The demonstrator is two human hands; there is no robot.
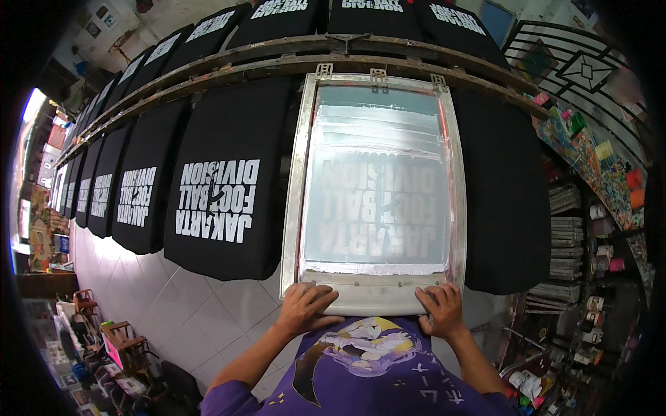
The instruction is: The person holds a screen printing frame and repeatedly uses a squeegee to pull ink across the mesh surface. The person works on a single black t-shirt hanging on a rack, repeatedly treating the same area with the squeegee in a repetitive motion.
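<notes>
Head view puts a pale metal screen frame in the middle of my scene, lying lengthwise from near to far. My left hand has its grip closed on the frame's near left corner, fingers over the top and thumb along the near edge. My right hand grips the near right corner likewise. Inside the frame I see a translucent mesh with pale block lettering across its near half, white ink streaked over the far part, and a thin white strip along the near end. Metal brackets sit at the frame's far end, by a long rail. Just left hangs a lettered black cloth; just right, a plain black cloth. Tiled floor shows at near left.
</notes>
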